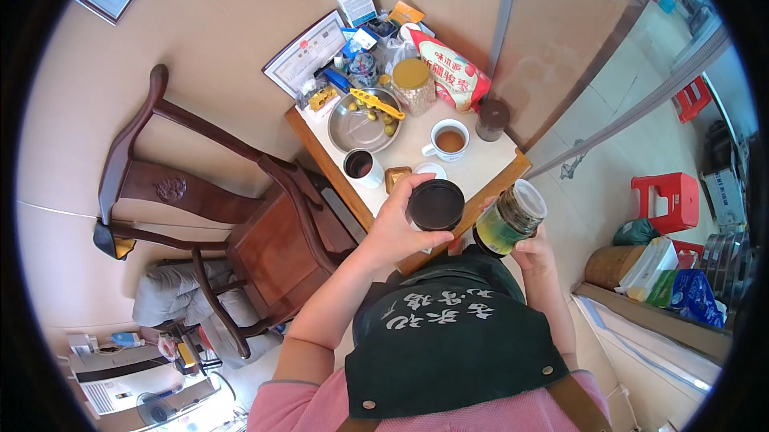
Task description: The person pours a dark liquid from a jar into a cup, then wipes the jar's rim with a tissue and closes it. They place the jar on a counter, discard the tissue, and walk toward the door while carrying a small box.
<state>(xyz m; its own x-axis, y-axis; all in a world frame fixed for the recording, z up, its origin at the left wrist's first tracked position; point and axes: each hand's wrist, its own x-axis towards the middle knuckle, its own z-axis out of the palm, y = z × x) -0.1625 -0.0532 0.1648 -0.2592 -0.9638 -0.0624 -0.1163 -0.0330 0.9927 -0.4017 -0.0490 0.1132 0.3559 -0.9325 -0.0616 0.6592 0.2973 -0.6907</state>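
Observation:
My left hand [399,222] grips a round black screw lid [435,205] by its rim, over the table's front corner. To its right, my right hand [534,249] holds a jar with a green and yellow label [509,219], tilted, its pale round end facing up. Lid and jar are apart. On the table before them stand a white mug of brown drink [450,139], a white cup with dark liquid [363,168], a small brown square dish [398,178] and a white round lid [431,171], partly hidden by my left hand.
A steel bowl [366,138] holds small green fruits and a yellow-handled peeler or knife [377,103]. Behind are a gold-lidded jar [413,86], a red and white food bag [453,71] and a brown-lidded jar [492,121]. A wooden armchair [273,246] stands left, a red stool [665,201] right.

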